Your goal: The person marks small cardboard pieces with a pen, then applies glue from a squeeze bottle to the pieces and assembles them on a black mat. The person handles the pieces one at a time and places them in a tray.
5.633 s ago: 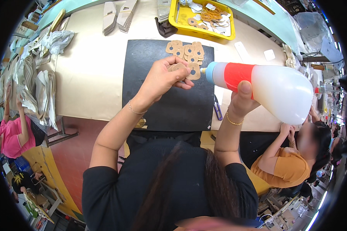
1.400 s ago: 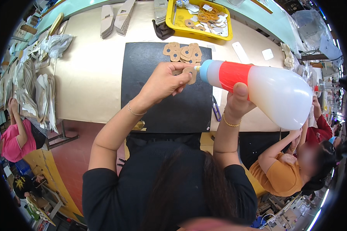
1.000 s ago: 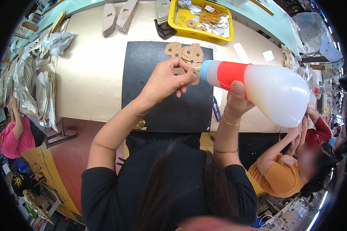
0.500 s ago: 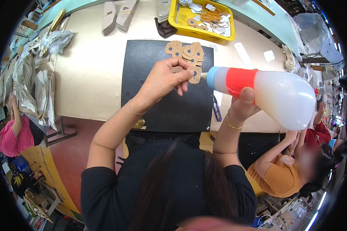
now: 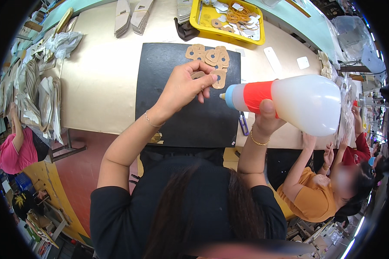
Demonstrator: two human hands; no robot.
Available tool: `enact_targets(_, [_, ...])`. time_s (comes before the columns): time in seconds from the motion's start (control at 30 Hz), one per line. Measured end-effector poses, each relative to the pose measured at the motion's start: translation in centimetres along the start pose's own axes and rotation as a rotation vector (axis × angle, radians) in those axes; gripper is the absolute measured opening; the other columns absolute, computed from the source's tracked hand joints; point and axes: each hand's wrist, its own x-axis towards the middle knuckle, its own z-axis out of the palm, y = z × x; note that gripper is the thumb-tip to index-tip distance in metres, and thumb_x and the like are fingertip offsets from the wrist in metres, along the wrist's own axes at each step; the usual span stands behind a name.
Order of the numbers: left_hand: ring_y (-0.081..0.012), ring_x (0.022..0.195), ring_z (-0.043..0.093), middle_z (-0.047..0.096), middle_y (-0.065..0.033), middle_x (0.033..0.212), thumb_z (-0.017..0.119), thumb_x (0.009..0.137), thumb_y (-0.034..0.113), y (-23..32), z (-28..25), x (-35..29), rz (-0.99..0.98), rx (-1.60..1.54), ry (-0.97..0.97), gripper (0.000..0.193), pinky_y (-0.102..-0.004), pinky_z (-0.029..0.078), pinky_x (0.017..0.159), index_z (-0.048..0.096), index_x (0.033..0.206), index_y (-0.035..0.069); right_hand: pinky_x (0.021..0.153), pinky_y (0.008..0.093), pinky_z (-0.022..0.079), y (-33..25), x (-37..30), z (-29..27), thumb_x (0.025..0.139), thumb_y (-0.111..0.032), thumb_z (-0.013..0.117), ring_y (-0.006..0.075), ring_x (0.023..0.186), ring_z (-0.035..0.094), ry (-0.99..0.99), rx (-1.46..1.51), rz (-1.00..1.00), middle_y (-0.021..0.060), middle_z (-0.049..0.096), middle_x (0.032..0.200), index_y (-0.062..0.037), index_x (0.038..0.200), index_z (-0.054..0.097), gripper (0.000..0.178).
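Between the thumb and fingers of my left hand (image 5: 186, 86) is a small tan rounded piece (image 5: 219, 80) with a dark keyhole-shaped cut. Another tan piece partly shows behind those fingers. My right hand (image 5: 268, 118) is wrapped round a squeeze bottle (image 5: 307, 103) with a red band, a blue collar and cloudy pale contents. The bottle lies tilted on its side in the air, its nozzle pointing left, a little below the held piece and apart from it. Beyond my left hand, several like pieces (image 5: 212, 56) lie in overlapping piles on a black mat (image 5: 177, 125).
At the back stands a yellow tray (image 5: 229, 38) holding rubber bands and small cut pieces. A purple-handled cutter (image 5: 243, 124) lies right of the mat. Grey strip stacks (image 5: 122, 19) sit at the far left. A co-worker in orange (image 5: 309, 194) sits close on my right.
The bottle has moved left and down, and its nozzle has come away from the held piece's edge to below it. My left hand has shifted only slightly, still pinching the piece.
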Motion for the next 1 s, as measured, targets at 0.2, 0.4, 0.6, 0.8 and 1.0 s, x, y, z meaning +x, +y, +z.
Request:
enact_targets(0.2, [-0.0056, 0.049, 0.051, 0.058, -0.0026, 0.067, 0.068, 0.084, 0.015, -1.9, -0.4, 4.0, 0.007, 0.221, 0.046, 0.022, -0.0199, 0.038, 0.04, 0.058, 0.092, -0.003, 0.067, 0.0328, 0.055, 0.8, 0.5, -1.5, 0.074, -0.036, 0.075, 0.0199, 0.081, 0.06, 0.007, -0.057, -0.014, 0.0106, 0.056, 0.099, 0.0025, 0.114, 0.047, 0.062])
enact_targets(0.4, [-0.0096, 0.06, 0.058, 0.06, -0.0079, 0.079, 0.064, 0.087, 0.016, -2.5, -0.7, 8.6, 0.086, 0.345, 0.157, 0.039, -0.021, 0.046, 0.048, 0.045, 0.115, -0.005, 0.069, 0.033, 0.054, 0.8, 0.4, -2.2, 0.075, -0.035, 0.074, 0.0198, 0.081, 0.059, 0.086, -0.083, -0.022, 0.01, 0.055, 0.096, 0.0013, 0.114, 0.047, 0.06])
enact_targets(0.6, [-0.0237, 0.106, 0.06, 0.053, -0.0193, 0.119, 0.045, 0.092, -0.002, -1.8, -2.0, 5.1, -0.027, -0.369, -0.123, 0.038, -0.031, 0.051, 0.094, 0.039, 0.129, -0.005, 0.079, 0.0338, 0.048, 0.7, 1.0, -2.3, 0.072, -0.041, 0.079, 0.0196, 0.088, 0.056, 0.167, 0.071, 0.059, 0.0079, 0.055, 0.102, -0.0002, 0.114, 0.052, 0.064])
enact_targets(0.8, [-0.0245, 0.101, 0.064, 0.058, -0.0189, 0.113, 0.052, 0.091, 0.0, -0.3, -1.2, 2.1, -0.055, -0.171, -0.107, 0.035, -0.0263, 0.056, 0.082, 0.047, 0.125, -0.007, 0.078, 0.0324, 0.048, 1.0, 1.6, -1.1, 0.072, -0.041, 0.079, 0.0192, 0.088, 0.056, 0.156, 0.053, -0.013, 0.0076, 0.056, 0.102, 0.0003, 0.113, 0.051, 0.065])
enact_targets(1.0, [-0.0148, 0.077, 0.065, 0.06, -0.0111, 0.093, 0.063, 0.086, 0.005, -0.1, -0.6, 1.1, -0.042, -0.042, -0.069, 0.036, -0.0221, 0.055, 0.062, 0.052, 0.118, -0.007, 0.076, 0.0321, 0.05, 0.6, 1.7, -0.8, 0.072, -0.045, 0.079, 0.0187, 0.086, 0.057, 0.169, 0.028, -0.041, 0.0074, 0.056, 0.101, -0.0003, 0.112, 0.052, 0.066])
